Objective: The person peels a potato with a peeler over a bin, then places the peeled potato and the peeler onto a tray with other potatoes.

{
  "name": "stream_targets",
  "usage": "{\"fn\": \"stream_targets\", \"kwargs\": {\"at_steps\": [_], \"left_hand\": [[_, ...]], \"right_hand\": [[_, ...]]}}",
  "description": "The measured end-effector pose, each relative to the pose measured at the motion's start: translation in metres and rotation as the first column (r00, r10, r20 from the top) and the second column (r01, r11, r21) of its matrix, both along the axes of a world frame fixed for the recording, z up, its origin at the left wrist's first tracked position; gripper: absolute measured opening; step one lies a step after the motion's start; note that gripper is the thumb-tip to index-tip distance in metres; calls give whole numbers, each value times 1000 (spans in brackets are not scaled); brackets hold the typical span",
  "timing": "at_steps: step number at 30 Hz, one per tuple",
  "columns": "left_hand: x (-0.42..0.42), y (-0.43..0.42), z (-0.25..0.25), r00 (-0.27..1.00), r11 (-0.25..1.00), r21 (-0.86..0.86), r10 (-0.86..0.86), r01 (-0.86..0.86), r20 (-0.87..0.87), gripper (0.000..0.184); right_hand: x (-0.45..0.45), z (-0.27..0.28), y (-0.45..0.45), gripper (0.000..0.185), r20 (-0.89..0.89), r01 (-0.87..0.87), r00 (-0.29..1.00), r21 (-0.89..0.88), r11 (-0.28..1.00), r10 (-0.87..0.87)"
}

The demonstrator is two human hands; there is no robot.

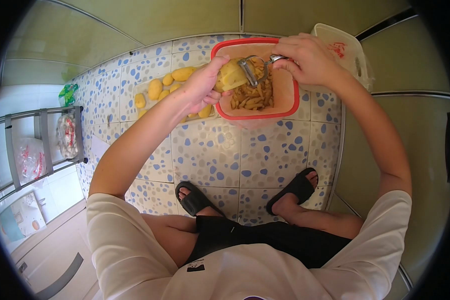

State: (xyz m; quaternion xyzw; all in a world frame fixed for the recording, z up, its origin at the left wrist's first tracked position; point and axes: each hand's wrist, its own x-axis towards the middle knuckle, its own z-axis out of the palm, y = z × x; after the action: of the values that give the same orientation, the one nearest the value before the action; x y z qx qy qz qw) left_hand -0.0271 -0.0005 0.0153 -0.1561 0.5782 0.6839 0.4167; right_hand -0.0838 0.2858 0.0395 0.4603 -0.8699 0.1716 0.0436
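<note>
Over the left side of a red-rimmed bin [296,102], my left hand [205,86] is closed round a partly peeled potato [228,77]. My right hand [305,56] grips the handle of a metal peeler [253,71] from the right. The peeler's head lies against the potato's right side. Inside the bin, below the hands, is a heap of brownish peelings [255,97]. Several yellow potatoes [155,89] lie in a clear tray on the floor, left of the bin, partly hidden by my left forearm.
A whitish plastic container [342,47] with red print stands right of the bin, near the cabinets [400,135]. At the left, a metal rack [45,142] holds plastic bags. My feet in black sandals [197,200] rest on the tiled floor [205,155].
</note>
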Motion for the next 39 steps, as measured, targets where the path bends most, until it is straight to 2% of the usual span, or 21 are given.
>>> {"fn": "stream_targets", "kwargs": {"at_steps": [2, 5, 8, 11, 14, 17, 20, 23, 26, 29, 32, 35, 39], "left_hand": [[1, 2, 4, 1000, 1000, -15, 13, -13, -11, 52], [1, -8, -7, 999, 1000, -14, 27, -27, -19, 52], [12, -32, -4, 991, 992, 0, 130, -130, 18, 53], [9, -54, -19, 996, 995, 54, 86, -86, 3, 53], [9, -38, -19, 988, 987, 36, 154, -155, 27, 53], [10, -29, -13, 991, 983, 128, 127, -131, 45, 47], [13, -21, -8, 994, 961, 255, 100, -109, 51, 51], [6, -21, -16, 999, 944, 330, -9, -8, 52, 50], [7, -11, -19, 995, 962, 266, 37, -61, 93, 50], [11, 0, -5, 986, 987, 124, 81, -99, 142, 46], [9, -3, -15, 986, 991, 110, 59, -76, 155, 46], [12, 4, 0, 993, 998, -4, 56, -56, 108, 47], [8, 4, 2, 997, 1000, -9, 7, -6, 81, 47]], "right_hand": [[-1, 1, 1, 27, 8, -7, 1000, 6, 1000, 7], [-13, -17, 15, 27, 20, 85, 996, -51, 995, -84], [-29, -20, 66, 26, 101, 337, 933, 84, 938, -344], [-9, -4, 50, 25, -5, 227, 974, 87, 970, -228], [-5, -2, 25, 27, 96, 174, 981, -37, 984, -170], [1, 4, 9, 24, 107, 119, 988, -40, 992, -114], [17, 13, -8, 23, 47, 79, 996, -66, 995, -76], [24, 5, -25, 22, -20, -14, 1000, -104, 994, 12], [29, 2, -36, 22, -57, -39, 998, -80, 996, 34], [31, 1, -39, 23, -58, -22, 998, -41, 999, 20], [31, 1, -39, 24, -77, -38, 996, -64, 997, 33], [25, -4, -31, 24, -61, -47, 997, -72, 996, 42], [22, -1, -27, 24, -45, -48, 998, -103, 994, 43]]}}
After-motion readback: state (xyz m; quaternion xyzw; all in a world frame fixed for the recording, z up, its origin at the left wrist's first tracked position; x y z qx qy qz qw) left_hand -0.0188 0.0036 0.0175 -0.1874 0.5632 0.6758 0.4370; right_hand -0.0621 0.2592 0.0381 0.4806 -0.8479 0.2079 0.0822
